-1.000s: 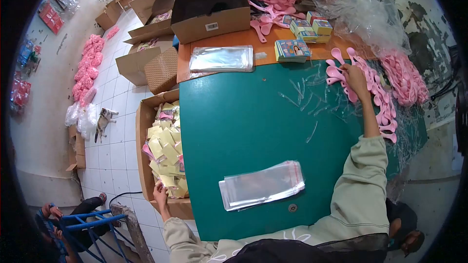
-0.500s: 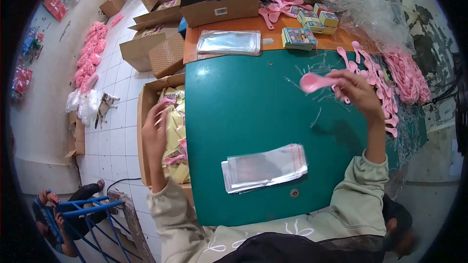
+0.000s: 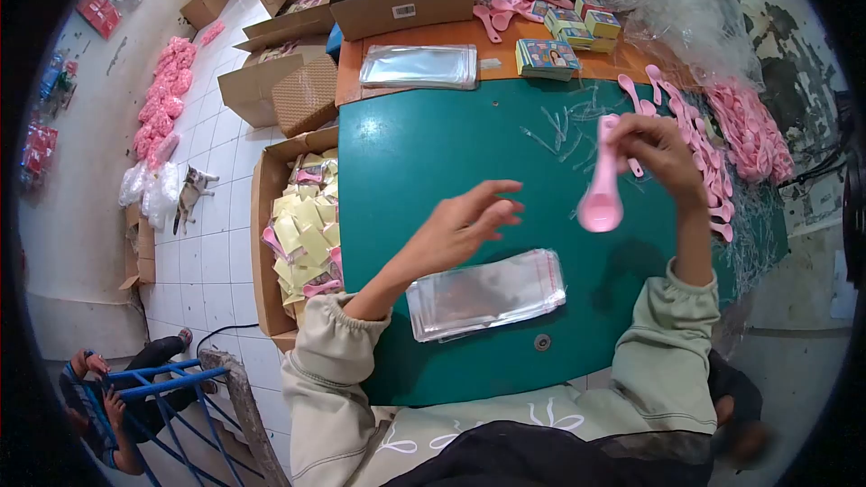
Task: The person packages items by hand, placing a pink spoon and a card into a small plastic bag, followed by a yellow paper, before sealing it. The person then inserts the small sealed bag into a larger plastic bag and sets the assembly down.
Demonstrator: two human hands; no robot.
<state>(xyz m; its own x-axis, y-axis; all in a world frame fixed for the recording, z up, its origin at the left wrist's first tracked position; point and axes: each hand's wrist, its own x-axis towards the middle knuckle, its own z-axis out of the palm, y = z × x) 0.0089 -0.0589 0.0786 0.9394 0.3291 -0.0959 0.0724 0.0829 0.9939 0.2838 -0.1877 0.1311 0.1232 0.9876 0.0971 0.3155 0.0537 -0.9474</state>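
Note:
A pink spoon (image 3: 602,189) hangs bowl-down over the green table (image 3: 424,162), its handle pinched in my right hand (image 3: 657,151). Just above a stack of clear plastic bags (image 3: 487,296), my left hand (image 3: 469,221) is empty with thumb and fingers apart. Loose pink spoons (image 3: 699,140) lie along the table's right side, beside thin plastic strips (image 3: 564,131). Left of the table, an open carton (image 3: 263,243) holds yellow cards and pink spoons in clear packets.
Along the orange back edge (image 3: 505,63) are more clear bags (image 3: 419,66), card stacks (image 3: 548,58) and a brown box (image 3: 406,11). A cat (image 3: 192,194) is on the tiled floor. A person (image 3: 113,406) sits at lower left, another at lower right.
My left hand has moved right, from over the carton to above the bag stack. The spoon in my right hand has swung from sideways to bowl-down.

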